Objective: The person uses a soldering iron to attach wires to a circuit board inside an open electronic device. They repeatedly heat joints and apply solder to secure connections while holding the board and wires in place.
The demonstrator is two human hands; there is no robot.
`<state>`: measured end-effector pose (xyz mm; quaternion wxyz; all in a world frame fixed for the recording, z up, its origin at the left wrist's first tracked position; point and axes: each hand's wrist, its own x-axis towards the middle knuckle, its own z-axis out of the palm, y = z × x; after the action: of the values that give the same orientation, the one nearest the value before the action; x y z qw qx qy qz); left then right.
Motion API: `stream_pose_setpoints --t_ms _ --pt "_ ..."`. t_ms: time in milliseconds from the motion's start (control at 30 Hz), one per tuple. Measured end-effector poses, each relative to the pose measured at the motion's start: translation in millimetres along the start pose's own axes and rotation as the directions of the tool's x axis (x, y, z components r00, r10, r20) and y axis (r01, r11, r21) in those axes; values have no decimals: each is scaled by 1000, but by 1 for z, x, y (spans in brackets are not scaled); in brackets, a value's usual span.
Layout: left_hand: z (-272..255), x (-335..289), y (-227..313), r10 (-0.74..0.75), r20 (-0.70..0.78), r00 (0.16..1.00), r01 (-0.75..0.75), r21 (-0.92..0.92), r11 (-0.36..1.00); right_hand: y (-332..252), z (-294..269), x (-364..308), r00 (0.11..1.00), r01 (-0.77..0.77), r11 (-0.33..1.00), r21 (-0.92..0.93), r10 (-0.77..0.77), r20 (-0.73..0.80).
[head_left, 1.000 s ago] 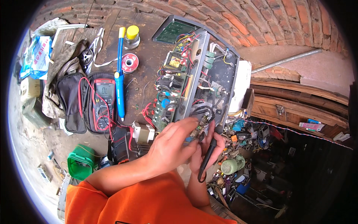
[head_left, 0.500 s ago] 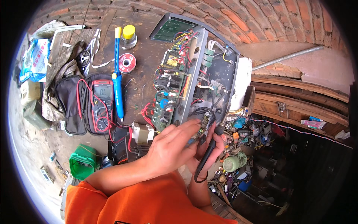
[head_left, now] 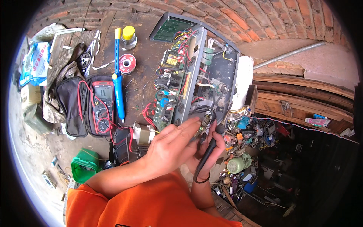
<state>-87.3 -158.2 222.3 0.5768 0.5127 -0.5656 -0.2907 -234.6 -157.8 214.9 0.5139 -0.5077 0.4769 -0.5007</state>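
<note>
Just right of the frame's centre, a small board [head_left: 206, 120] sat at the fingertips of the person's left hand [head_left: 170, 145], bunched together, though I couldn't tell whether they pinched it. Slightly lower, the right hand [head_left: 218, 146] curled round a black lead [head_left: 205, 160]. The board looked light, stiff and fragile, best held by its edges; fingers hid its lower part, and shadow swallowed clutter [head_left: 249, 186] at lower right.
</note>
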Motion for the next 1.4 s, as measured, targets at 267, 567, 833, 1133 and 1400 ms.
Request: stream_pose_setpoints --t_ms 267,567,833,1133,1400 --pt "3 -5 -1 0 -41 999 -1 -21 1000 -13 5 2 984 -175 981 83 177 -11" --pt "2 -2 0 49 -36 998 -48 34 998 -23 3 11 928 -354 817 455 366 64" --pt "4 0 -1 89 -65 994 -86 51 995 -18 5 8 960 -279 932 230 275 52" --pt "1 2 0 87 0 996 -86 55 995 -9 -3 9 973 -224 968 113 216 75" --pt "-9 -8 0 -375 49 926 376 -221 900 -4 10 9 933 350 840 -415 -275 230"
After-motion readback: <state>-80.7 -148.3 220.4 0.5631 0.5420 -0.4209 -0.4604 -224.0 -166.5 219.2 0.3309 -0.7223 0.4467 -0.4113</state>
